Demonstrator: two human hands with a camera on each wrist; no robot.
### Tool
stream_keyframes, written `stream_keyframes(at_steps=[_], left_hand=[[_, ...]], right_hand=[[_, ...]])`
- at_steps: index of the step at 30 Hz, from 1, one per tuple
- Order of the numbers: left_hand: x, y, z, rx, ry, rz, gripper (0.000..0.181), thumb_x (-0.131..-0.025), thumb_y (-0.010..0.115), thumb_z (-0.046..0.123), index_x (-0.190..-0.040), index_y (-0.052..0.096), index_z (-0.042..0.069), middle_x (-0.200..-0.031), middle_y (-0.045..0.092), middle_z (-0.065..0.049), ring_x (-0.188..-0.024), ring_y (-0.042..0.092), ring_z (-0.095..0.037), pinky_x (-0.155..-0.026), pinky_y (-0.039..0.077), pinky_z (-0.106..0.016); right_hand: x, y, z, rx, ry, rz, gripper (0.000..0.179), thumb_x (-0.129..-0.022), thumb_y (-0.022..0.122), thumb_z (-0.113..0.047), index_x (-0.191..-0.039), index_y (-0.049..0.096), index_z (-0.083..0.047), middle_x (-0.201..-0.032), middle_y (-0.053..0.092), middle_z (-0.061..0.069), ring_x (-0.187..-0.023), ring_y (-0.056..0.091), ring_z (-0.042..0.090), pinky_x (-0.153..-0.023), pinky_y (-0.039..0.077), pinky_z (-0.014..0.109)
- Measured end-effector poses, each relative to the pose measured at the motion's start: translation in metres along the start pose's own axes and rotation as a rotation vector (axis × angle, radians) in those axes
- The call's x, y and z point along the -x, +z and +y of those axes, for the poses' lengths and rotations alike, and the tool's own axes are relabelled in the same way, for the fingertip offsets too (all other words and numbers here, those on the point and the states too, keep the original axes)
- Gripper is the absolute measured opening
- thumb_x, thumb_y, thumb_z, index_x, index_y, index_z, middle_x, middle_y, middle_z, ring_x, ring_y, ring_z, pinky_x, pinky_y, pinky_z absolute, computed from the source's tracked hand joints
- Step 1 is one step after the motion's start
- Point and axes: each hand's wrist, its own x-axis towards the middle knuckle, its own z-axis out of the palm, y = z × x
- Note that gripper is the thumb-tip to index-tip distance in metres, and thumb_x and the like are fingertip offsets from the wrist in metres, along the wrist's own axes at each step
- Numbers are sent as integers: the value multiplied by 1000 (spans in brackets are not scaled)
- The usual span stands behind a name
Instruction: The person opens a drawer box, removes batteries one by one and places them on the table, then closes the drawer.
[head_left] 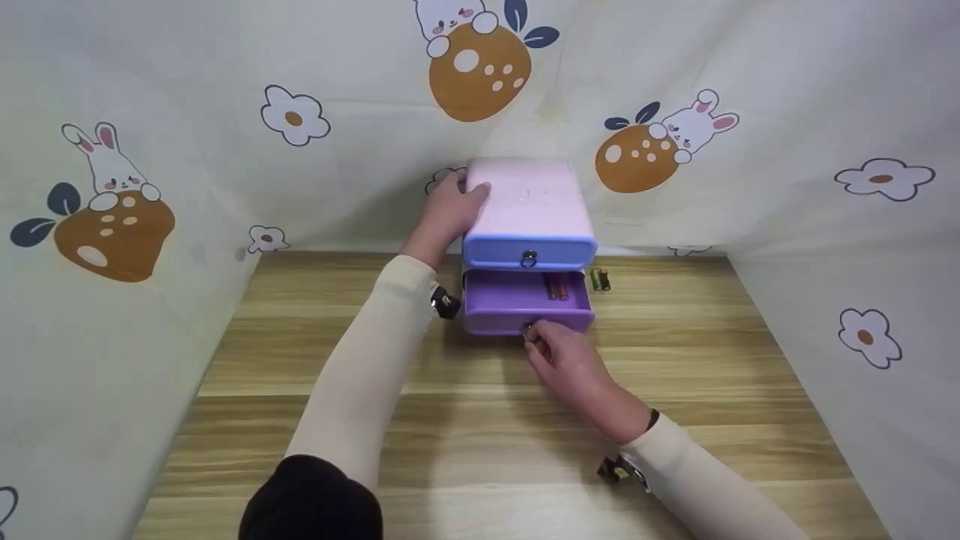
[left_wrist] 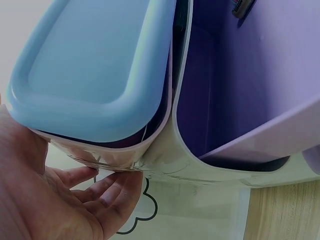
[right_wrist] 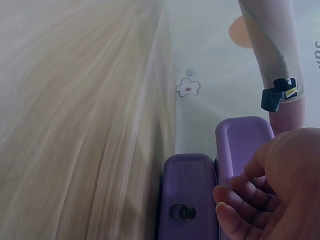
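Observation:
A drawer box with a pink top (head_left: pixel 529 199) stands against the back wall. Its blue drawer front (head_left: pixel 495 253) is pushed in. Below it, a purple drawer (head_left: pixel 487 322) is pulled out, with red batteries (head_left: pixel 561 288) lying inside. My right hand (head_left: pixel 574 364) pinches the ring pull on that purple drawer. In the right wrist view my right hand (right_wrist: pixel 270 195) has curled fingers at the drawer front; another purple front with a ring (right_wrist: pixel 182 212) sits beside it. My left hand (head_left: pixel 454 206) rests on the box's left side, thumb over the top edge. In the left wrist view its fingers (left_wrist: pixel 120 192) touch the side wall.
Green and black batteries (head_left: pixel 601 280) lie on the wooden table (head_left: pixel 322 360), just right of the box. A pale cloth wall (head_left: pixel 360 172) with rabbit and flower prints encloses the back and both sides. Small dark devices (head_left: pixel 445 303) are strapped at both wrists.

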Motion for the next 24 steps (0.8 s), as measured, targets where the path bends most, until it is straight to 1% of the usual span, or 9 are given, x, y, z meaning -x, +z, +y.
stream_keyframes(at_steps=[11,16,24], left_hand=[[-1,0,0,8,4,-11,70,-112,58,47,-168,44,8,-166,52,-13,-150,50,-27,-123,42,-42],[0,0,1,15,-6,-18,70,-112,58,48,-168,43,9,-165,52,-12,-150,51,-27,-123,42,-42],[-1,-1,1,12,0,-25,69,-112,58,47,-167,44,8,-165,51,-13,-150,50,-28,-122,43,-42]], right_hand=[[4,0,-2,2,18,-10,6,-99,76,-6,-101,73,-10,-88,71,-3,-77,65,12,-69,59,30],[5,0,-2,-1,20,-14,6,-99,76,-6,-102,73,-10,-89,71,-3,-77,65,11,-69,59,30],[6,-2,-2,-13,-24,11,6,-98,76,-4,-101,72,-7,-86,70,-2,-76,65,13,-68,59,32]])
